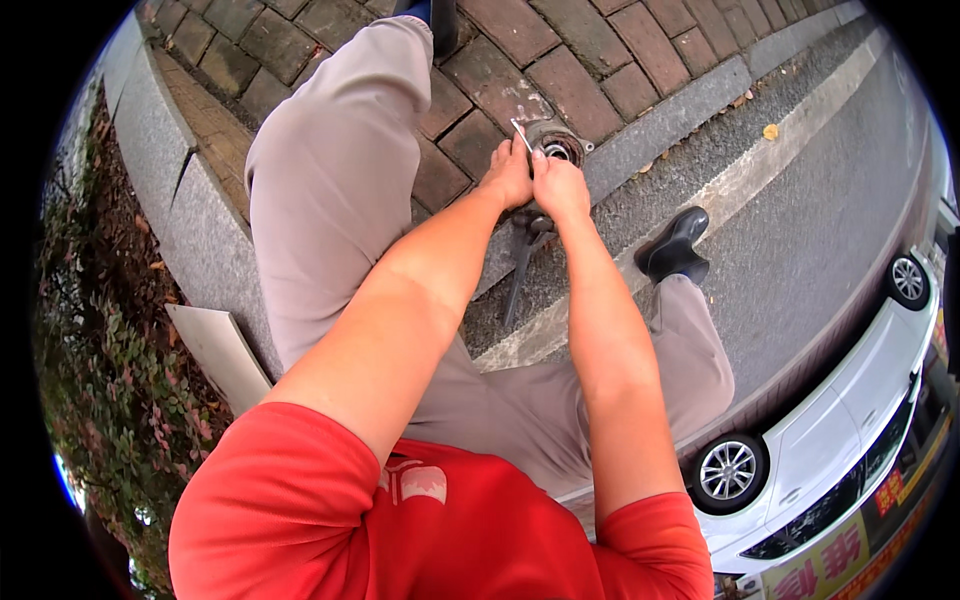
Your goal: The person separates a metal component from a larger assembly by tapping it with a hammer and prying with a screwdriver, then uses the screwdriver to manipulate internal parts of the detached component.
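A greasy grey metal housing with a round bore (562, 150) rests on the brick paving at the kerb edge. My left hand (509, 176) is closed against its left side, fingertips pointing away from me. Close beside it, my right hand (560, 187) is closed over the near side of the housing, its thumb toward the left hand. A thin bright metal rod (522, 134) sticks out between the two hands, its lower end at the right thumb; its grip is partly hidden. Below the hands, a dark metal arm (518, 275) extends toward me.
Brick paving (500, 85) lies ahead, bordered by a stone kerb (690, 105). The asphalt road (800, 250) runs to the right, where a white car (830, 430) stands. Left are a low stone border (200, 220), shrubs (120, 400) and a flat pale board (215, 345). My legs straddle the kerb.
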Demonstrator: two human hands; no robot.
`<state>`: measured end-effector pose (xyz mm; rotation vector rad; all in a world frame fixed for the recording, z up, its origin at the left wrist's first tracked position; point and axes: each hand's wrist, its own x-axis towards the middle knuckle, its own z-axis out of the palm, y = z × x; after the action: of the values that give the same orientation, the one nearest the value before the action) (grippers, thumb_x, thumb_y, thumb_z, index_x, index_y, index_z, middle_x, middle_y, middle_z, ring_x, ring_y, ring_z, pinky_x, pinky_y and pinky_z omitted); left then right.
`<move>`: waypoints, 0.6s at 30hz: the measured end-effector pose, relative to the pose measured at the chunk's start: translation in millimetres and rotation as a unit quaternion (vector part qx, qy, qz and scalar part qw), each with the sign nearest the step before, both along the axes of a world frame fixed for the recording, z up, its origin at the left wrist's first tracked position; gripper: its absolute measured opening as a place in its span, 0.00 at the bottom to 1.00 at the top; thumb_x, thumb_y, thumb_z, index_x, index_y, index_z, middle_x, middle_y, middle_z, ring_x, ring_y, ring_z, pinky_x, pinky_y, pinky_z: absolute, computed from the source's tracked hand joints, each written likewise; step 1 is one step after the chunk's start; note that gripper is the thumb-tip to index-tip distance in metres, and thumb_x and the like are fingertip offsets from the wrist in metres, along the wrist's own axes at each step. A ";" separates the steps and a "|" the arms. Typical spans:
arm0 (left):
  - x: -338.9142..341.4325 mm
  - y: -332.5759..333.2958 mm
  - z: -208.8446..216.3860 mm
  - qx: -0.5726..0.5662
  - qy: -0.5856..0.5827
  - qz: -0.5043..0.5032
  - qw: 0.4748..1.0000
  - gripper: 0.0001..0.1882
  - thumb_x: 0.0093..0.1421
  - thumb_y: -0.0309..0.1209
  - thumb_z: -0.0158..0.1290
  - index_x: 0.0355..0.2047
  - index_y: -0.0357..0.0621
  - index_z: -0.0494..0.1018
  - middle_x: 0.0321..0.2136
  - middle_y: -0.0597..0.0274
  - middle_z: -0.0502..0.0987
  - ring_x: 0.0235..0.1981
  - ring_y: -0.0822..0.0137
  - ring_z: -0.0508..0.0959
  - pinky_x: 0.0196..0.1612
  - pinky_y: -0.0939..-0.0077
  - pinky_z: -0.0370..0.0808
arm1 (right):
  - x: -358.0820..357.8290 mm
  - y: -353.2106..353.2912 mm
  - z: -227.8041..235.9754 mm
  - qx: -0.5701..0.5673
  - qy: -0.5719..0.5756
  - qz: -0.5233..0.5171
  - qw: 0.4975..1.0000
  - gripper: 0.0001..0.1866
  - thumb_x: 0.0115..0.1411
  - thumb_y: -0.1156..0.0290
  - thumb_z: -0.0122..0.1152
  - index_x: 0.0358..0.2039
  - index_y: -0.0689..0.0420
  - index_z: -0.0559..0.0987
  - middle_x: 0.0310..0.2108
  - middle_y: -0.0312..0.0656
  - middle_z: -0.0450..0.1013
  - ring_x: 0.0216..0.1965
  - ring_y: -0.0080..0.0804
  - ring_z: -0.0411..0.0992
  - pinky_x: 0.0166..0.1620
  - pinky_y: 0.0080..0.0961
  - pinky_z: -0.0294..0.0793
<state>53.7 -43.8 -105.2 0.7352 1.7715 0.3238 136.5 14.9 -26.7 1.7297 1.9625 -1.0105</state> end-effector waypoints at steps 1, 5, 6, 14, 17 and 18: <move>-0.5 5.3 2.3 0.000 0.003 -0.013 1.000 0.48 0.63 0.47 0.52 0.74 0.50 0.36 0.72 0.49 0.46 0.72 0.49 0.48 0.70 0.55 0.56 | 8.7 -1.5 -8.8 0.012 0.030 -0.019 0.999 0.25 0.69 0.51 0.46 0.38 0.60 0.83 0.38 0.59 0.78 0.43 0.60 0.76 0.48 0.49 0.74; -4.8 5.1 10.1 -0.016 0.021 -0.036 0.999 0.53 0.60 0.52 0.55 0.74 0.51 0.35 0.72 0.48 0.46 0.73 0.48 0.48 0.68 0.49 0.58 | 26.0 -12.9 -31.0 0.048 0.154 -0.082 0.983 0.27 0.69 0.52 0.47 0.29 0.63 0.80 0.26 0.56 0.75 0.32 0.53 0.75 0.38 0.45 0.72; -5.3 6.8 10.4 -0.018 0.021 -0.036 0.999 0.54 0.59 0.53 0.56 0.74 0.51 0.34 0.72 0.48 0.46 0.73 0.48 0.47 0.68 0.48 0.58 | 28.1 -15.1 -35.0 0.055 0.177 -0.099 0.978 0.26 0.70 0.53 0.48 0.26 0.63 0.79 0.22 0.50 0.74 0.26 0.45 0.73 0.34 0.40 0.71; -6.9 7.4 8.8 -0.054 0.012 -0.033 0.998 0.61 0.55 0.52 0.63 0.74 0.55 0.32 0.73 0.50 0.45 0.74 0.48 0.44 0.69 0.44 0.54 | 28.7 -19.9 -12.4 -0.147 0.264 -0.281 0.911 0.24 0.71 0.54 0.49 0.23 0.59 0.74 0.14 0.34 0.65 0.13 0.22 0.63 0.18 0.23 0.64; -7.1 11.3 17.3 -0.058 0.020 -0.041 0.997 0.63 0.51 0.49 0.65 0.74 0.49 0.31 0.71 0.46 0.48 0.72 0.49 0.49 0.69 0.52 0.57 | 33.1 -22.4 -9.1 -0.136 0.301 -0.279 0.902 0.24 0.71 0.54 0.50 0.23 0.59 0.74 0.14 0.34 0.65 0.13 0.22 0.63 0.18 0.22 0.64; -7.2 11.8 20.7 -0.060 0.018 -0.043 0.997 0.65 0.50 0.50 0.65 0.74 0.49 0.31 0.71 0.47 0.48 0.72 0.49 0.49 0.70 0.52 0.57 | 33.9 -22.4 -6.8 -0.127 0.316 -0.279 0.898 0.24 0.71 0.54 0.50 0.23 0.59 0.74 0.14 0.34 0.65 0.13 0.22 0.63 0.17 0.22 0.64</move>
<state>46.5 -32.0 -84.5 0.7333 1.7710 0.1464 170.4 -7.5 -33.4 2.0163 1.5257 -2.1516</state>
